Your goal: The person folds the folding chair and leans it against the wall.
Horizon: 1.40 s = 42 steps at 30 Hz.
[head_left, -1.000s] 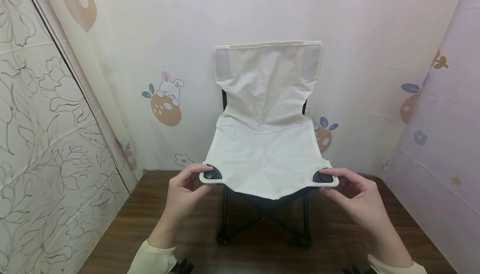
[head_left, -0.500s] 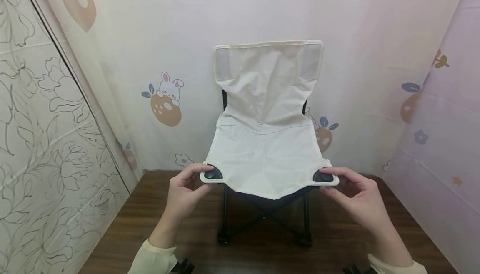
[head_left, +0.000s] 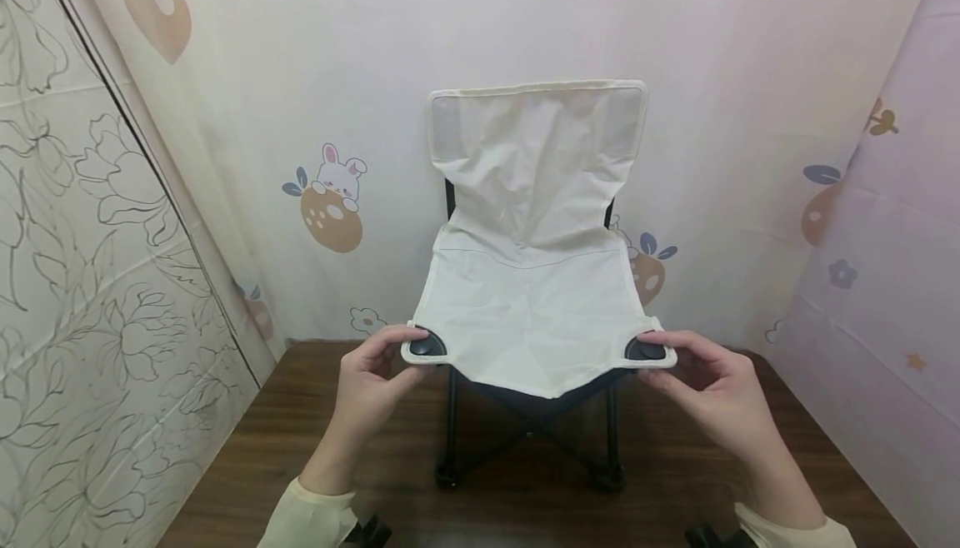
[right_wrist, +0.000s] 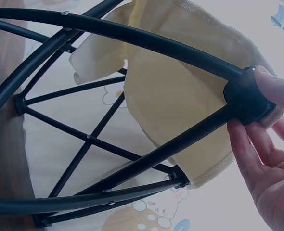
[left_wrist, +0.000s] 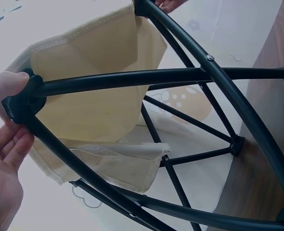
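A small folding chair (head_left: 525, 298) with white fabric and a black tube frame stands unfolded on a brown wooden surface. My left hand (head_left: 371, 381) pinches its front left seat corner, fingers on top and thumb below in the head view. At the front right corner, my right hand (head_left: 712, 390) grips in the same way. The left wrist view shows thumb and fingers about a black corner joint (left_wrist: 26, 98) where tubes meet. Another black joint (right_wrist: 248, 96) sits between the right thumb and fingers in the right wrist view.
The wooden tabletop (head_left: 300, 431) extends on both sides of the chair. Behind it hangs a pale curtain (head_left: 360, 48) printed with rabbits and carrots. A flower-patterned panel (head_left: 97, 281) borders the left, and a pale sheet (head_left: 885, 298) the right.
Both hands keep their grip on the front corners. The corners have shifted very slightly inward and up; the rest of the chair looks the same.
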Each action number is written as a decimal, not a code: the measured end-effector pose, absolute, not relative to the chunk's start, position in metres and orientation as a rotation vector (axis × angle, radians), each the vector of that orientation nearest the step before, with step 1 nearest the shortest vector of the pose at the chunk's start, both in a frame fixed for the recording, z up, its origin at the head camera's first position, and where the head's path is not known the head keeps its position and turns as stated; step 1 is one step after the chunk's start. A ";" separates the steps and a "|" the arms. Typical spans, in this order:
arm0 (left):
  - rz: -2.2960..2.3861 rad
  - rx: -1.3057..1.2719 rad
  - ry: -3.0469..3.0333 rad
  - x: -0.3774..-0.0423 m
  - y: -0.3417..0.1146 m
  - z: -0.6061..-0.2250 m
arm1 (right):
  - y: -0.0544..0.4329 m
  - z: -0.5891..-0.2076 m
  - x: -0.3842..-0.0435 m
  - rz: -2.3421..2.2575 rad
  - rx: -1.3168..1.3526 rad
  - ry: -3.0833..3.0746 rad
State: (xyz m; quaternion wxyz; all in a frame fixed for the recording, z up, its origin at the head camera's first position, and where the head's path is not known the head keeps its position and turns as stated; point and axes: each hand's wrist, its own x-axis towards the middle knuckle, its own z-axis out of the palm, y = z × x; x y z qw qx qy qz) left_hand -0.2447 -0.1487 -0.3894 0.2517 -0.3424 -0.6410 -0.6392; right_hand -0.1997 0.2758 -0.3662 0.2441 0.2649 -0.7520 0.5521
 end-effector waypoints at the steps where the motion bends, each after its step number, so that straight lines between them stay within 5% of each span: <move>1: -1.738 -0.934 -1.740 -0.245 -0.149 -0.389 | 0.276 -0.366 -0.200 1.507 0.727 -2.055; 42: -1.743 -0.923 -1.769 -0.246 -0.144 -0.382 | 0.272 -0.360 -0.201 1.539 0.710 -2.035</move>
